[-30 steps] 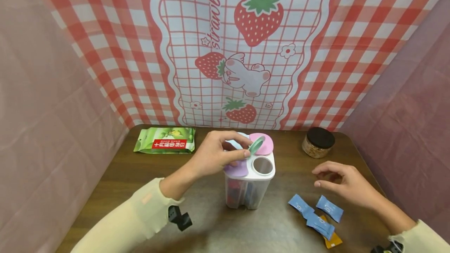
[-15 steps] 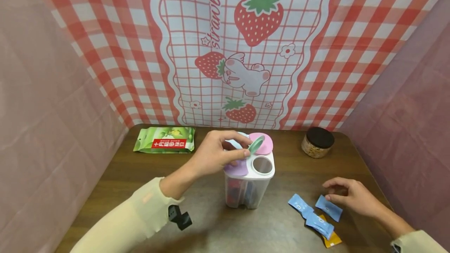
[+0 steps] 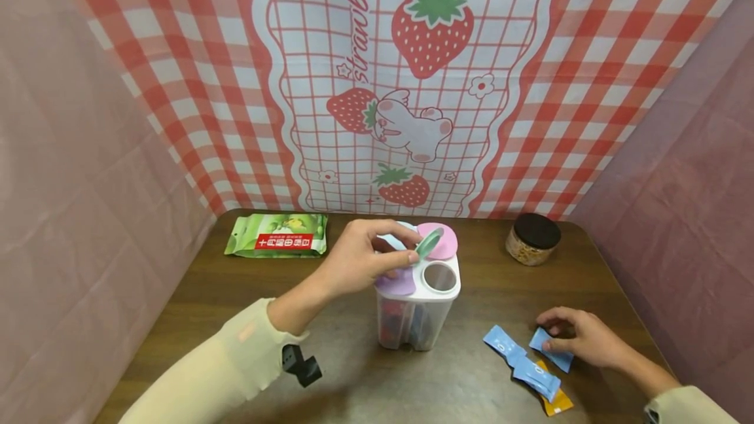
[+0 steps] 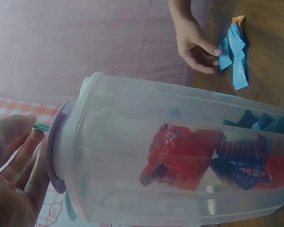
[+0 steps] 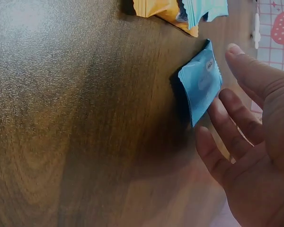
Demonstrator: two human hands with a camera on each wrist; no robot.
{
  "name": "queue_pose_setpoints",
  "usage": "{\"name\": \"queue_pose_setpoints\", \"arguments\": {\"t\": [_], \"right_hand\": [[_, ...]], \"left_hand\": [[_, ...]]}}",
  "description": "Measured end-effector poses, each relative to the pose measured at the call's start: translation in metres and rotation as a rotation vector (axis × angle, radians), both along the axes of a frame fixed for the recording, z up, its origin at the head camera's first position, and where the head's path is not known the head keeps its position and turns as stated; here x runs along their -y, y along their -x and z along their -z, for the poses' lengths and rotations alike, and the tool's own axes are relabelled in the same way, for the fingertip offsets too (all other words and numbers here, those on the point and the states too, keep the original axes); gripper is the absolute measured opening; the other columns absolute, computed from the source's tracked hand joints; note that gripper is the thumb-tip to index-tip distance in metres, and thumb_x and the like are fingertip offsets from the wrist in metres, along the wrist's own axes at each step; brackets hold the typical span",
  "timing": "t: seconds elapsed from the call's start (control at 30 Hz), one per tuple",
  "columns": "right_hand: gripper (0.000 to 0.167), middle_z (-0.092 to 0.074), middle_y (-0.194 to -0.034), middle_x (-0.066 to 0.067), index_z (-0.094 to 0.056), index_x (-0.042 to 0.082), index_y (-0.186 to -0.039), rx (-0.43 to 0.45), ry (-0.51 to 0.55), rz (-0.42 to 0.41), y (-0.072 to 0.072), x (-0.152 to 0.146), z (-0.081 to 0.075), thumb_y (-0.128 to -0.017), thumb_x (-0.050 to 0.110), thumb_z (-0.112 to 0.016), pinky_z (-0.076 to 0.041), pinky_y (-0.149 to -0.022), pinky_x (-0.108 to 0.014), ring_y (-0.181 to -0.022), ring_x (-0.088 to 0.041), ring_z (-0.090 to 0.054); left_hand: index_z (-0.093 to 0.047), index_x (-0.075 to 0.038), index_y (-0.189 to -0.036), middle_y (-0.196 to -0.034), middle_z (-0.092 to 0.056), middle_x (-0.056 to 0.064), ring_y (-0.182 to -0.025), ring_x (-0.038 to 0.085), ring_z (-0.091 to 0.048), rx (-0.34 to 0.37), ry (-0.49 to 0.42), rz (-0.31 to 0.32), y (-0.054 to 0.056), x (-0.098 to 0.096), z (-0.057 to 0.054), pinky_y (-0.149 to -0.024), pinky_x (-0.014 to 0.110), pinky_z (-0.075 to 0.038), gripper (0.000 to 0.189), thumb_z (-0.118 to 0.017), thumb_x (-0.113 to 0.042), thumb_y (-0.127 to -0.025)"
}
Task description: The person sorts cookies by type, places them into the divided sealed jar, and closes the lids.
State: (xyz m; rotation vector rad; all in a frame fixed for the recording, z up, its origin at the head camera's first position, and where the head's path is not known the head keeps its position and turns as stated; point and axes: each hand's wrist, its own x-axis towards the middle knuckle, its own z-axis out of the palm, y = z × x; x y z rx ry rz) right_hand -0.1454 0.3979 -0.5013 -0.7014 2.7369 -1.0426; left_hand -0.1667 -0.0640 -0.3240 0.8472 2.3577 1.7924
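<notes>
Head view first: the left hand (image 3: 368,254) pinches the raised green lid (image 3: 430,245) between thumb and fingers, and there's the round opening (image 3: 440,277) right beside it on the clear container (image 3: 443,314) at mid-counter (image 3: 347,365). Over to the right, the right hand (image 3: 589,339) is low at a blue packet (image 3: 540,338), fingers loosely bent and parted from the thumb. Just beside lie two more blue packets (image 3: 504,343), with an orange packet (image 3: 559,404) partly under one. A black-lidded jar (image 3: 533,239) sits back right, a green bag (image 3: 279,235) back left.

Left wrist now: the lid's edge shows between thumb and fingertips, and through the container wall, a red packet (image 4: 184,158) and other wrappers (image 4: 241,163).

And the right wrist: the blue packet stands tilted on the counter, fingertips right at its edge, a gap showing to the thumb! Whether those fingertips touch it, I can't tell; there's no grip on it.
</notes>
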Motion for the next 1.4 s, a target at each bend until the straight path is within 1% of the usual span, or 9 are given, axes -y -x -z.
{"name": "queue_pose_setpoints", "arguments": {"t": [0.2,0.43,0.57,0.73,0.83,1.0,1.07,1.27,1.4], "right_hand": [[0.036,-0.072,-0.095,0.001,-0.071,0.008,-0.109,-0.057,-0.007,-0.015,-0.001,0.0,0.005,-0.078,0.017,-0.089,-0.051,-0.064,-0.022,-0.081,0.001,-0.061],[0.038,-0.066,-0.085,0.008,-0.07,0.007,-0.109,-0.046,0.015,-0.025,-0.003,0.001,0.008,-0.077,0.015,-0.089,-0.046,-0.056,-0.021,-0.073,0.004,-0.056],[0.039,-0.063,-0.084,0.011,-0.071,0.007,-0.108,-0.085,-0.006,-0.019,-0.002,0.0,0.009,-0.075,0.016,-0.091,-0.045,-0.056,-0.02,-0.072,0.005,-0.054],[0.032,-0.06,-0.085,0.012,-0.073,0.012,-0.099,-0.152,-0.031,-0.021,-0.001,0.0,0.008,-0.073,0.016,-0.092,-0.042,-0.055,-0.02,-0.071,0.003,-0.051],[0.027,-0.061,-0.083,0.013,-0.072,0.016,-0.093,-0.146,-0.041,-0.021,0.0,0.001,0.005,-0.074,0.017,-0.091,-0.042,-0.054,-0.02,-0.07,0.003,-0.051],[0.025,-0.058,-0.077,0.019,-0.067,0.023,-0.087,-0.09,-0.087,0.01,0.003,0.002,-0.005,-0.077,0.023,-0.09,-0.042,-0.054,-0.02,-0.068,0.006,-0.05],[0.025,-0.058,-0.077,0.018,-0.065,0.023,-0.086,-0.081,-0.09,0.01,0.005,0.003,-0.011,-0.078,0.023,-0.089,-0.043,-0.055,-0.02,-0.069,0.006,-0.051],[0.018,-0.067,-0.084,0.014,-0.069,0.022,-0.093,-0.124,-0.055,-0.017,0.012,0.01,-0.038,-0.085,0.014,-0.084,-0.049,-0.058,-0.021,-0.075,0.004,-0.058],[0.017,-0.069,-0.084,0.015,-0.071,0.024,-0.095,-0.168,-0.049,0.012,0.014,0.023,-0.062,-0.088,0.012,-0.081,-0.051,-0.058,-0.023,-0.074,0.002,-0.061]], "left_hand": [[-0.079,-0.013,-0.107,-0.096,-0.075,0.005,-0.064,0.018,-0.07,0.003,0.0,-0.002,-0.001,0.0,-0.001,-0.053,0.029,-0.058,0.02,-0.082,-0.012,-0.087],[-0.079,-0.013,-0.107,-0.095,-0.075,0.005,-0.064,0.019,-0.071,0.001,-0.003,-0.002,-0.001,-0.001,-0.002,-0.053,0.029,-0.058,0.02,-0.082,-0.011,-0.087],[-0.078,-0.013,-0.107,-0.095,-0.075,0.005,-0.065,0.019,-0.071,0.002,-0.002,0.0,-0.001,-0.001,-0.002,-0.054,0.029,-0.059,0.02,-0.082,-0.011,-0.087],[-0.078,-0.012,-0.107,-0.095,-0.075,0.005,-0.064,0.018,-0.07,0.003,0.0,0.004,-0.001,-0.001,-0.002,-0.054,0.03,-0.059,0.02,-0.081,-0.011,-0.087],[-0.078,-0.012,-0.107,-0.095,-0.074,0.006,-0.064,0.018,-0.069,0.002,0.001,0.008,-0.001,0.0,-0.002,-0.054,0.03,-0.059,0.02,-0.081,-0.011,-0.087],[-0.078,-0.012,-0.107,-0.096,-0.074,0.006,-0.064,0.017,-0.069,0.004,0.006,0.008,0.0,-0.001,-0.002,-0.054,0.03,-0.059,0.02,-0.081,-0.011,-0.088],[-0.078,-0.012,-0.107,-0.096,-0.074,0.006,-0.065,0.017,-0.069,0.007,0.007,0.007,0.0,-0.001,-0.003,-0.054,0.03,-0.059,0.02,-0.081,-0.011,-0.088],[-0.078,-0.012,-0.107,-0.096,-0.075,0.006,-0.065,0.019,-0.07,0.01,0.005,0.005,-0.001,-0.001,-0.004,-0.054,0.03,-0.059,0.02,-0.081,-0.011,-0.088],[-0.078,-0.013,-0.107,-0.096,-0.075,0.005,-0.065,0.019,-0.07,0.006,0.008,0.002,-0.002,-0.001,-0.004,-0.054,0.03,-0.059,0.02,-0.081,-0.011,-0.088]]}}
